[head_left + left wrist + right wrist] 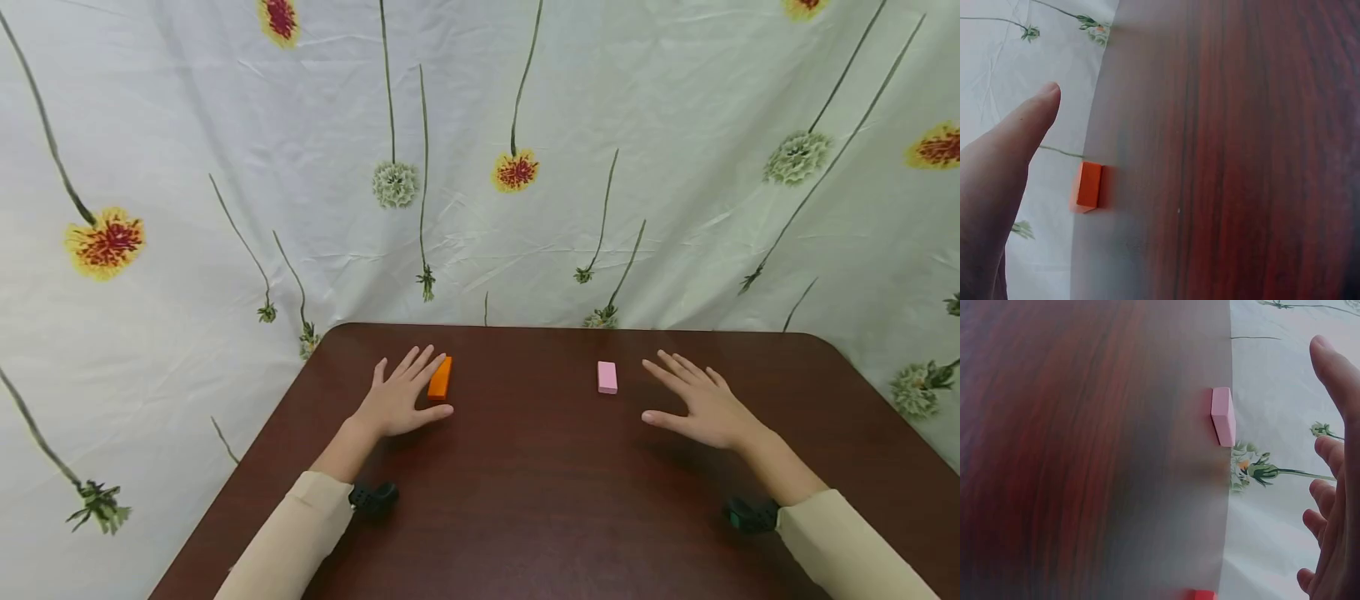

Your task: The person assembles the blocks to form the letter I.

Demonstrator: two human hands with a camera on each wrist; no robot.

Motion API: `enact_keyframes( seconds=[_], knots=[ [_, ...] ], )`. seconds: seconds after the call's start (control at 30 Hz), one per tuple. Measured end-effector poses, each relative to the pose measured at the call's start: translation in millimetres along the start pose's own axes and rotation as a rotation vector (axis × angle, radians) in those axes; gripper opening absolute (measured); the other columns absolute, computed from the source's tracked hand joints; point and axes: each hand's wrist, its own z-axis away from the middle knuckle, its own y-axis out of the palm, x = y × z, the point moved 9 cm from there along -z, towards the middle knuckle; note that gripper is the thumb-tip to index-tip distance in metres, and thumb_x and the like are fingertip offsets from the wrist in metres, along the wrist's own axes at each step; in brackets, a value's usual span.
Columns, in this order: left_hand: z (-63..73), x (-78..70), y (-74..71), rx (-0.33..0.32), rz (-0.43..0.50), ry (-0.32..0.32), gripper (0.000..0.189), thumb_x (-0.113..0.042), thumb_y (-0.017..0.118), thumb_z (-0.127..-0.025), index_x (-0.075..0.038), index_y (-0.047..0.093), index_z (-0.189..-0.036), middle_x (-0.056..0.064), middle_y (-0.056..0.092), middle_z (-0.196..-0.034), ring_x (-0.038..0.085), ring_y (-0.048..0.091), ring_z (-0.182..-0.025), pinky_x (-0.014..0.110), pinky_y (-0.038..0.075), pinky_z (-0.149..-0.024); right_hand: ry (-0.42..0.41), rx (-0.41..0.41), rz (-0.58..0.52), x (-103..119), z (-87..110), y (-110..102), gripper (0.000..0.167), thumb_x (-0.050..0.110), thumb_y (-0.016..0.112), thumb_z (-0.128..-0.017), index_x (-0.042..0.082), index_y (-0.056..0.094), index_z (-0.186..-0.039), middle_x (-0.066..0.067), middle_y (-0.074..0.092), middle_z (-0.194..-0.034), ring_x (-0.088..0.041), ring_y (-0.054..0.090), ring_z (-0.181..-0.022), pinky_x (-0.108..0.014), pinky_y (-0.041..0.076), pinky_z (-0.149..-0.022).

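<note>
An orange block lies near the far left of the table, partly covered by the fingers of my left hand in the head view. That hand is spread above the table and holds nothing. The left wrist view shows the same orange block apart from the thumb. A pink block lies to the left of my right hand, whose fingers are spread and hold nothing. In the right wrist view the pink block stands clear of the fingers, and part of a red block shows at the bottom edge.
The dark brown wooden table has rounded far corners. Behind it hangs a pale cloth printed with flowers and stems. Dark straps with small devices sit at both wrists, under the light sleeves.
</note>
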Motion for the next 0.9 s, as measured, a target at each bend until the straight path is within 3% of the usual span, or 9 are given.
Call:
enact_keyframes(
  seconds=[0.37,0.7,0.9],
  knots=[
    [-9.4,9.0,11.3,-0.006,0.075,-0.020,0.083,-0.053,0.063,-0.089,-0.011,0.031,-0.154,0.014,0.025,-0.158,0.034,0.019,-0.145,0.069,0.017,-0.104,0.035,-0.024,-0.101,-7.3,-26.8,20.6,0.080,0.052,0.063,-0.089,0.007,0.038,-0.150,-0.021,0.028,-0.155,-0.044,0.024,-0.140,-0.072,0.017,-0.101],
    [-19.6,15.8,17.4,0.029,0.111,-0.058,0.081,-0.052,0.064,-0.089,-0.012,0.035,-0.152,0.013,0.027,-0.158,0.034,0.019,-0.145,0.067,0.020,-0.103,0.061,-0.017,-0.169,-7.9,-45.3,35.5,0.075,0.048,0.060,-0.092,0.002,0.039,-0.148,-0.025,0.033,-0.152,-0.047,0.026,-0.138,-0.074,0.018,-0.099],
    [-22.7,24.0,22.9,0.053,0.195,-0.093,0.079,-0.051,0.065,-0.087,-0.010,0.040,-0.149,0.013,0.027,-0.158,0.034,0.019,-0.145,0.067,0.021,-0.103,0.089,-0.006,-0.210,-10.9,-54.1,44.5,0.075,0.047,0.061,-0.091,0.001,0.041,-0.146,-0.026,0.037,-0.149,-0.045,0.031,-0.136,-0.071,0.022,-0.102]
  ],
)
